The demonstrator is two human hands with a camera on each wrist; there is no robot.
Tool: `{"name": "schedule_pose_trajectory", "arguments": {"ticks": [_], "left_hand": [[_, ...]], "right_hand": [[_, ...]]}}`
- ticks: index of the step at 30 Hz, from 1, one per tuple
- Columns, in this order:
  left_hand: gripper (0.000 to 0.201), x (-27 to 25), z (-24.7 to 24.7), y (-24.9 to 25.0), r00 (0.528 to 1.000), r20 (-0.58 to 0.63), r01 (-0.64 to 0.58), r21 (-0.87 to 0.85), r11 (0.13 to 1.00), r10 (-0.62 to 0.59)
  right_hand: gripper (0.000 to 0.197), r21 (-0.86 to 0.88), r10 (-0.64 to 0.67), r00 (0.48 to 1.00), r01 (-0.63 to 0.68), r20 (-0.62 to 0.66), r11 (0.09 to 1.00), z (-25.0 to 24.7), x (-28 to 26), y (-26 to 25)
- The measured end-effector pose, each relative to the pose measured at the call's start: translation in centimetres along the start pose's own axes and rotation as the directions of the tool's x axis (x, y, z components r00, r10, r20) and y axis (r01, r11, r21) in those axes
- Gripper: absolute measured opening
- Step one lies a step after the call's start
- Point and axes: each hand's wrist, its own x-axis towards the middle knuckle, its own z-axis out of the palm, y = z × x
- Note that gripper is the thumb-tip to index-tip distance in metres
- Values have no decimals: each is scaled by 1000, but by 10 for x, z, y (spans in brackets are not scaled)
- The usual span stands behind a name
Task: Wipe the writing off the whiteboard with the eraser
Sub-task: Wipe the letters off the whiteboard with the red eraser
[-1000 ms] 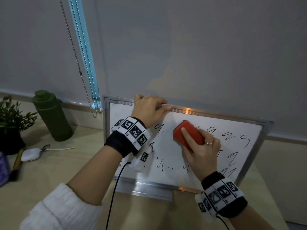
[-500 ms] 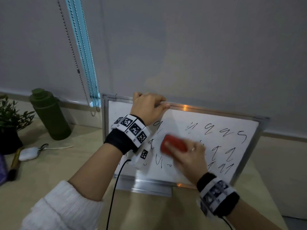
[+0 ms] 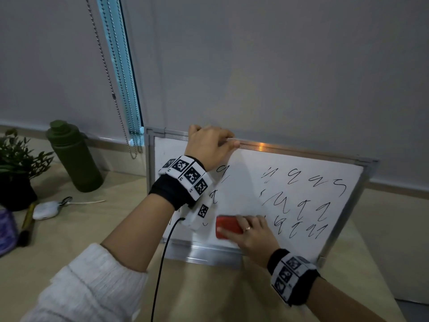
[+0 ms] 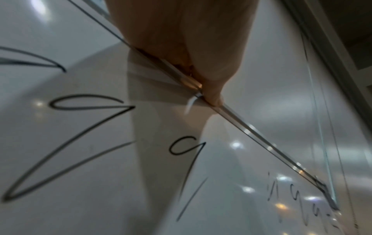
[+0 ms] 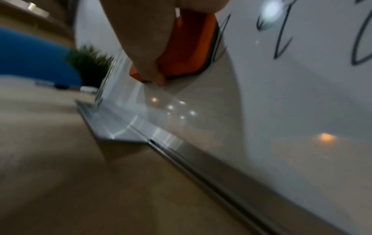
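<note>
A metal-framed whiteboard (image 3: 246, 182) leans against the wall on the desk, with black scribbles across its right half and a few at the left. My left hand (image 3: 209, 145) grips the top frame rail (image 4: 241, 120), fingers curled over it. My right hand (image 3: 250, 233) holds the red eraser (image 3: 226, 226) flat against the board near its lower edge, just above the bottom tray (image 3: 209, 253). In the right wrist view the eraser (image 5: 187, 47) looks orange under my fingers (image 5: 149, 63). A cleared band runs down the middle of the board.
A green bottle (image 3: 74, 156) stands at the left by the wall, with a potted plant (image 3: 16, 168), a white earbud case (image 3: 45, 210) and a marker (image 3: 26, 224) nearer the left edge. Blind chains (image 3: 116, 89) hang above the board's left corner.
My right hand has swept the eraser down and left, from the upper middle of the board to near its bottom edge, clearing marks along the way. My left hand has kept its grip.
</note>
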Motion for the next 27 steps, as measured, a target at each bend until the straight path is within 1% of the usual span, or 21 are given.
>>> {"name": "schedule_pose_trajectory", "arguments": {"ticks": [1, 2, 3, 4, 5, 7, 8, 9, 10, 12, 13, 14, 15, 16, 18, 20, 21, 22, 25, 26, 27], "left_hand": [[28, 0, 0, 0, 1000, 2, -1, -1, 1000, 1], [27, 0, 0, 0, 1000, 2, -1, 0, 1000, 1], [27, 0, 0, 0, 1000, 3, 0, 1, 1000, 0], [26, 0, 0, 0, 1000, 5, 1, 3, 1000, -1], [27, 0, 0, 0, 1000, 4, 1, 7, 1000, -1], [28, 0, 0, 1, 1000, -2, -7, 21, 1000, 7], [29, 1, 0, 1, 1000, -4, -10, 27, 1000, 10], [29, 1, 0, 1, 1000, -5, -11, 30, 999, 11], [29, 1, 0, 1, 1000, -4, -9, 31, 999, 9], [29, 1, 0, 1, 1000, 5, -2, 23, 1000, 2], [29, 1, 0, 0, 1000, 13, 2, 16, 1000, -2], [29, 2, 0, 0, 1000, 19, 4, 12, 1000, -4], [29, 2, 0, -1, 1000, 22, 2, 11, 1000, -3], [28, 2, 0, -1, 1000, 23, 0, 11, 1000, 0], [28, 1, 0, -1, 1000, 14, -5, 12, 1000, 5], [29, 0, 0, 0, 1000, 8, -4, 8, 1000, 4], [28, 0, 0, 0, 1000, 9, -2, 1, 1000, 2], [28, 1, 1, 0, 1000, 10, 2, -5, 1000, -2], [28, 3, 1, -1, 1000, 16, 7, 3, 1000, -7], [29, 3, 1, -1, 1000, 13, 7, 8, 1000, -7], [30, 3, 1, -2, 1000, 11, 8, 10, 1000, -8]], "right_hand": [[70, -25, -67, 997, 68, 30, 997, 0, -3, 2], [65, -33, -86, 996, 87, 17, 996, -5, 0, 6], [61, -22, -59, 998, 58, -17, 998, -10, 6, 11], [57, 1, 15, 998, -15, -63, 1000, -17, 15, 16], [54, 29, 120, 986, -118, -111, 993, -22, 24, 22], [51, 70, 315, 932, -307, -178, 949, -28, 34, 28], [52, 83, 360, 913, -350, -191, 933, -26, 35, 28], [55, 92, 360, 913, -349, -193, 933, -22, 32, 24], [59, 81, 314, 931, -304, -185, 949, -14, 24, 19], [70, 16, 122, 985, -121, -125, 992, 0, 4, 7], [73, -16, 42, 997, -43, -71, 999, 3, -3, 6], [73, -38, -2, 999, 0, -50, 999, 2, -5, 9], [69, -45, -7, 998, 4, -66, 999, -2, -2, 13], [62, -38, 26, 994, -30, -106, 999, -8, 3, 18], [51, 13, 177, 966, -178, -188, 984, -18, 18, 25], [49, 60, 287, 933, -281, -217, 958, -18, 23, 25], [49, 63, 288, 933, -281, -214, 958, -15, 21, 22], [49, 46, 249, 946, -244, -207, 969, -9, 14, 19], [48, -54, 41, 990, -49, -138, 997, 1, -3, 14], [47, -71, 13, 991, -23, -136, 997, -1, -2, 17], [46, -75, 22, 989, -33, -149, 997, -6, 1, 20]]}}
